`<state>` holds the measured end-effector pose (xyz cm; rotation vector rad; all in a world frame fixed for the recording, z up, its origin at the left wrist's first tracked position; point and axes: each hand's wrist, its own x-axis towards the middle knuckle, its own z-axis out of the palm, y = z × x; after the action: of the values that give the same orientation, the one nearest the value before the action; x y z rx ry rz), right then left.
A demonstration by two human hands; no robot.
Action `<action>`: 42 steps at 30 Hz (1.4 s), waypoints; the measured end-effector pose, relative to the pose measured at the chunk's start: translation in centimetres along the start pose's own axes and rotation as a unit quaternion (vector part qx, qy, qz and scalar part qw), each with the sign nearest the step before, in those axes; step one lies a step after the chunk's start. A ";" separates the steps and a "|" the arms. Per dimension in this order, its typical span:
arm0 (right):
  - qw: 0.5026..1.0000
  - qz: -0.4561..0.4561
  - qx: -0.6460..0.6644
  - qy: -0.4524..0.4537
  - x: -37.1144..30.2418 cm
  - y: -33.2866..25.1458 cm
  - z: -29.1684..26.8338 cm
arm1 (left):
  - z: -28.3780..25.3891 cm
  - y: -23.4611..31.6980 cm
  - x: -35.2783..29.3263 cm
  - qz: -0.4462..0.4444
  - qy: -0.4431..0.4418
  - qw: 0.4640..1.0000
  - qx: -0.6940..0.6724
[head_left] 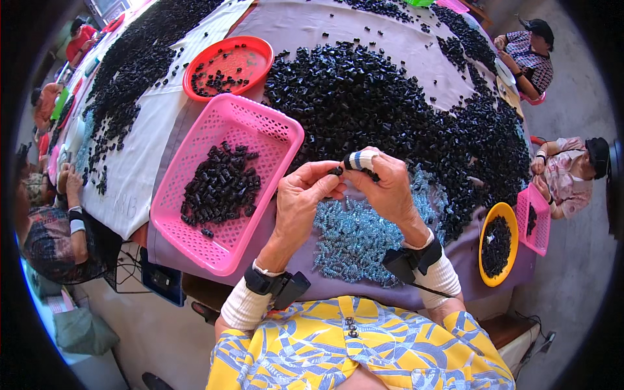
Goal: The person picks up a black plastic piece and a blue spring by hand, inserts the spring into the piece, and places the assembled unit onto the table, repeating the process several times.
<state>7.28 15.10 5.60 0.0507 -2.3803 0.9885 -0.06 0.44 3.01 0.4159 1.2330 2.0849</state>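
Note:
My two hands meet over the table in front of my chest. My left hand (305, 195) is closed, pinching a small black plastic piece (335, 171) between thumb and fingertips. Right beside it, my right hand (385, 188) is closed too, its fingertips close against that piece; what they hold is partly hidden. A white finger wrap with dark stripes (359, 159) covers one of its fingers. Below the hands lies a pile of pale-blue, coil-like pieces (354, 244). Beyond them spreads a large heap of small black plastic pieces (351, 91).
Left of my hands stands a pink perforated basket (273, 120) with black pieces inside. Behind it sits a red round tray (263, 49) holding scattered pieces. A yellow bowl (513, 224) and another pink basket (541, 237) are at the right. Several people sit around the table.

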 end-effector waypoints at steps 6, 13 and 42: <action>0.999 -0.050 0.008 0.016 0.4 0.5 0.0 | -0.3 0.2 0.2 -0.009 0.000 1.000 0.013; 0.994 0.051 -0.027 -0.095 -1.2 4.2 0.4 | -2.0 0.8 0.3 -0.004 0.026 0.999 -0.042; 0.966 0.177 0.186 0.014 -0.7 0.6 -0.1 | 1.2 -0.6 1.0 -0.033 0.008 0.994 -0.108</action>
<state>7.80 15.51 4.93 -0.2557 -2.1870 1.5839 0.11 2.09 3.04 0.2559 1.0028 2.1401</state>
